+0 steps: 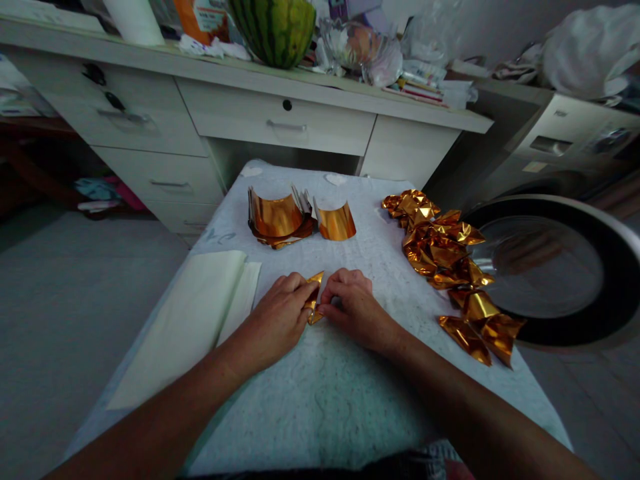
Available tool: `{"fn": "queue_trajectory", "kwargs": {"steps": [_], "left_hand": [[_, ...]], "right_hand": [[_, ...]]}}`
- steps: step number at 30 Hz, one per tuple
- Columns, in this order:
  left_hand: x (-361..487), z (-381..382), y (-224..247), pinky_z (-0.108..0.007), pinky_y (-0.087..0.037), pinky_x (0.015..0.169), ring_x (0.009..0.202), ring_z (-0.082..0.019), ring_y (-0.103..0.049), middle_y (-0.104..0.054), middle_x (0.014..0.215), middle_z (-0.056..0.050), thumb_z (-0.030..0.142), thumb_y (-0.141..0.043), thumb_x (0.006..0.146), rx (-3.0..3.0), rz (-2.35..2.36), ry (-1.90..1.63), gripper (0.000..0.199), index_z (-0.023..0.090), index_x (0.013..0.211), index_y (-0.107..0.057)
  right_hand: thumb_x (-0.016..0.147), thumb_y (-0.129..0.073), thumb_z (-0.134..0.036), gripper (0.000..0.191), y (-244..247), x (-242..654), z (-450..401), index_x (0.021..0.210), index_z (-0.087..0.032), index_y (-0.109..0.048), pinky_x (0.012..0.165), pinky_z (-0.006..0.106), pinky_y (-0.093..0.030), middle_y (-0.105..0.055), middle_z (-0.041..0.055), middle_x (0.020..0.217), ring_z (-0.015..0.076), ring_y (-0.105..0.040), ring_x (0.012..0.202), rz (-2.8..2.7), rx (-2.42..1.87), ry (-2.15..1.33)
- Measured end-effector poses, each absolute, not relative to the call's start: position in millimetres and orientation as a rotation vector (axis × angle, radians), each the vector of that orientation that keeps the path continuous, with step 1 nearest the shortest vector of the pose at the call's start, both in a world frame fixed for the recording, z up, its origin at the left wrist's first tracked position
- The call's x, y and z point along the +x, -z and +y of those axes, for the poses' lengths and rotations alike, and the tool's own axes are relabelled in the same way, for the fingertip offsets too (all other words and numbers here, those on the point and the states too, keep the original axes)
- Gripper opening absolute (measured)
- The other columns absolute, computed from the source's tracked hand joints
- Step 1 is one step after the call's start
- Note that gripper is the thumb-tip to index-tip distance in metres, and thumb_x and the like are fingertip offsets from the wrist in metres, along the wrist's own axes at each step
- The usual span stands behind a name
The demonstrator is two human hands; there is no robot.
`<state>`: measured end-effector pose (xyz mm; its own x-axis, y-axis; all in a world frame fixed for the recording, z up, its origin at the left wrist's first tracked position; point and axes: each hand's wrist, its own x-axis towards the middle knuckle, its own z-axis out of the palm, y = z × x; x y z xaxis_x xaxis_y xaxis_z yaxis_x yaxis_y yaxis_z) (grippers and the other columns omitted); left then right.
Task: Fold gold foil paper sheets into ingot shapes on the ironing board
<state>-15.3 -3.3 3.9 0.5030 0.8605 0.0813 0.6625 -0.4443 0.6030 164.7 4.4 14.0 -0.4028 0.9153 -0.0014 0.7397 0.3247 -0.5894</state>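
Observation:
Over the middle of the cloth-covered table (310,420), my left hand (286,307) is closed on a small folded piece of gold foil paper (315,316). From the other side, my right hand (354,305) pinches the right edge of the same piece with thumb and fingers. Part of the fold is hidden under my fingers. Farther back lie a stack of curled gold foil sheets (277,217) and a single curved sheet (337,222) beside it. Folded gold foil pieces (433,250) are heaped along the table's right side.
Pale yellow paper sheets (187,320) lie at the left. Behind the table stands a white drawer desk (270,113) with a cut watermelon (275,30) and glass bowl (353,43) on top. A washing machine's open round door (620,267) borders the right edge.

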Motion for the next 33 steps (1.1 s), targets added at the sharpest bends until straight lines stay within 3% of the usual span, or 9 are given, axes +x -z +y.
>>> {"fn": "queue_trajectory", "kwargs": {"steps": [16, 24, 29, 33], "left_hand": [[-17, -3, -5, -0.040, -0.046, 0.094, 0.101, -0.022, -0.053, -0.053, 0.104, -0.004, 0.009, -0.047, 0.084, 2.191, 1.229, -0.601, 0.045, 0.025, 0.125, -0.057], [-19, 0, -4, -0.042, -0.044, 0.094, 0.104, -0.023, -0.051, -0.056, 0.107, -0.005, 0.007, -0.050, 0.083, 2.240, 1.203, -0.594, 0.034, 0.023, 0.112, -0.059], [-18, -2, -6, -0.038, -0.044, 0.084, 0.095, -0.021, -0.051, -0.054, 0.096, -0.003, 0.006, -0.049, 0.083, 2.232, 1.214, -0.593, 0.017, 0.021, 0.088, -0.054], [-18, -1, -5, -0.037, -0.043, 0.085, 0.095, -0.020, -0.050, -0.053, 0.095, -0.003, 0.004, -0.048, 0.082, 2.241, 1.194, -0.585, 0.017, 0.020, 0.083, -0.053]], "right_hand": [[0.078, -0.072, -0.017, 0.008, -2, 163, 0, 0.076, -0.020, -0.065, 0.086, 0.039, -0.033, -0.059, 0.0030, 0.100, 0.0220, -0.045, 0.098, -2.218, -1.445, -0.628], [0.079, -0.072, -0.018, 0.007, -4, 164, -1, 0.077, -0.020, -0.065, 0.086, 0.039, -0.032, -0.059, 0.0032, 0.100, 0.0221, -0.045, 0.098, -2.213, -1.441, -0.639], [0.079, -0.071, -0.017, 0.008, -6, 163, -2, 0.076, -0.020, -0.064, 0.086, 0.038, -0.032, -0.058, 0.0031, 0.100, 0.0218, -0.045, 0.098, -2.212, -1.460, -0.656], [0.079, -0.072, -0.018, 0.010, -7, 163, -1, 0.081, -0.020, -0.062, 0.084, 0.037, -0.032, -0.057, 0.0030, 0.096, 0.0218, -0.045, 0.097, -2.217, -1.498, -0.640]]}}
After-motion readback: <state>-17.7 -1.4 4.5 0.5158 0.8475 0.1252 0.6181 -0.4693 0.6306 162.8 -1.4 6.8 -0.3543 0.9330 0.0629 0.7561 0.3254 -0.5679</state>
